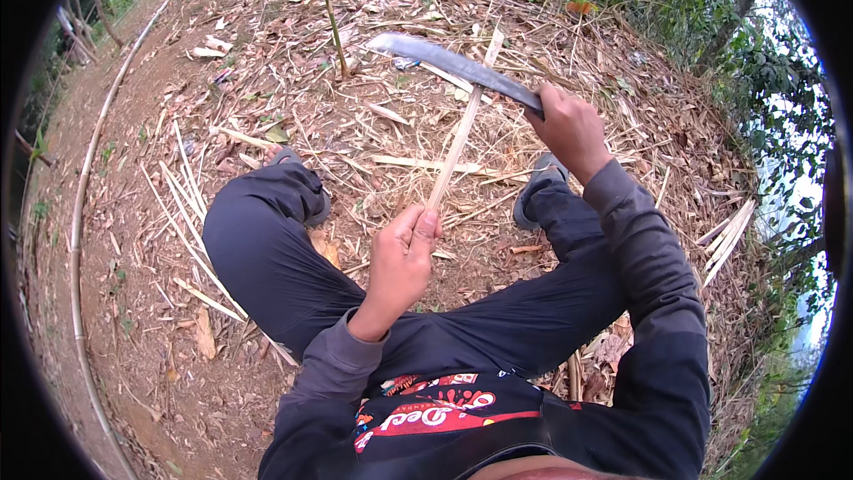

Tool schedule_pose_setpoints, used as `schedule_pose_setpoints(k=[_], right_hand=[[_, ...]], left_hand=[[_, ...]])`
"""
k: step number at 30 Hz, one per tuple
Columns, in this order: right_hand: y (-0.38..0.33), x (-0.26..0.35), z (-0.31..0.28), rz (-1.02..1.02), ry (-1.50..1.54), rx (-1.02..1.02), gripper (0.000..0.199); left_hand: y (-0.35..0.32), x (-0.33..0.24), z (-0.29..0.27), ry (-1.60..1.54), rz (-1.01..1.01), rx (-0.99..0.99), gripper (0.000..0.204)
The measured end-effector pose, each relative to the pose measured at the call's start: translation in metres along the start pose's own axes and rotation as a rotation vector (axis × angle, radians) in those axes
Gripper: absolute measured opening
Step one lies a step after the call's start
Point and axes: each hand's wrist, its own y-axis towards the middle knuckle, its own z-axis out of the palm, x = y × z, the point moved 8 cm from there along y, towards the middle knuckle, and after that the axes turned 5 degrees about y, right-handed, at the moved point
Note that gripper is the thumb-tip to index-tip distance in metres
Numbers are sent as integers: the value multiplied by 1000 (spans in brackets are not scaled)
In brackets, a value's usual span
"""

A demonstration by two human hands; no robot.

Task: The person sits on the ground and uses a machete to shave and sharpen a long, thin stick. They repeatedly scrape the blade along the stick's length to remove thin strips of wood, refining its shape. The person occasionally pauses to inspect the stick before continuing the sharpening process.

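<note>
My left hand [400, 253] is closed around the near end of a pale, flat bamboo strip [459, 140], thumb laid along it. The strip points away from me, leaning a little to the right. In my right hand [570, 131] is a machete [449, 62] with a long, curved grey blade; its handle is mostly hidden by my fingers. The blade reaches to the left and crosses the strip near its far end. Whether the edge bites into the strip I cannot tell. The blade tip looks slightly blurred.
Split strips [184, 204] lie beside my left knee, and another bundle [730, 236] at the far right. Shavings and dry leaves cover the ground between my feet. A thin green stem [330, 13] stands ahead. A long pole [86, 178] lies along the left.
</note>
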Motion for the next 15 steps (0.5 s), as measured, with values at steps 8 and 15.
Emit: schedule_pose_setpoints(k=[8, 15], right_hand=[[-14, 5, 5, 235, 189, 215, 30], [-48, -74, 21, 780, 556, 103, 34]], left_hand=[[13, 10, 9, -214, -23, 44, 29], [13, 7, 10, -449, -177, 163, 30]])
